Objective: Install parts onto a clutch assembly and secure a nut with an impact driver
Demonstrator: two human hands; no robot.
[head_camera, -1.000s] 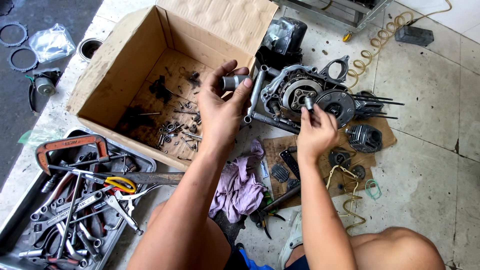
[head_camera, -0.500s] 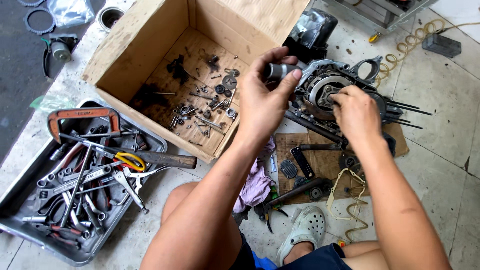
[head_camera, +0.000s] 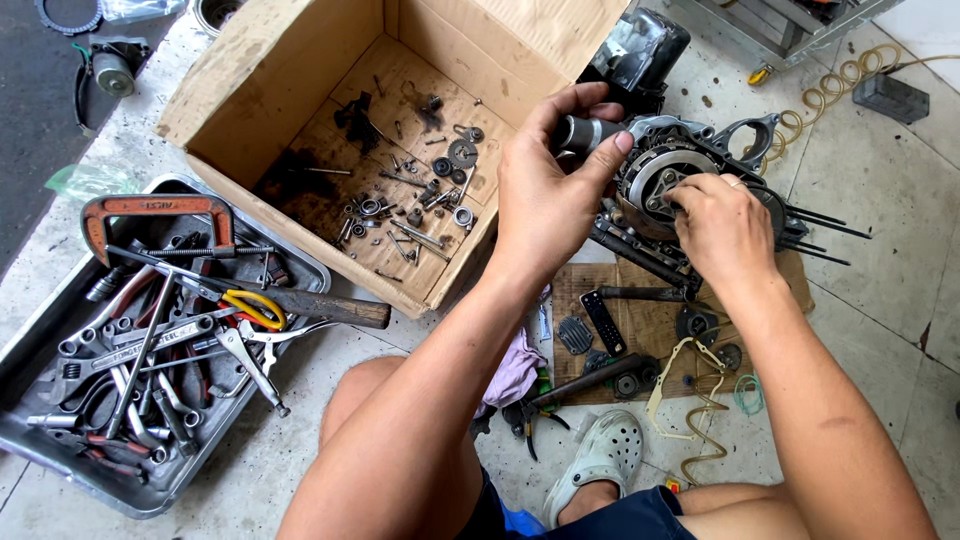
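Head view | left hand (head_camera: 545, 195) pinches a short metal cylinder (head_camera: 583, 132) above the engine case (head_camera: 690, 165) | right hand (head_camera: 722, 228) presses curled fingers on its round clutch face | cardboard box (head_camera: 300, 60) and tool tray (head_camera: 60, 330) lie on the tiled floor (head_camera: 880, 260)

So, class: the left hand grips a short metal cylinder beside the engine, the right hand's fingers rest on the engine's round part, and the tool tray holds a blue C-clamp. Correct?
Not quite. The head view shows the C-clamp in the tool tray is orange-red, not blue. The left hand does grip the metal cylinder, and the right hand rests on the engine.

Repair workshop: tool tray (head_camera: 60, 455), engine (head_camera: 680, 170).
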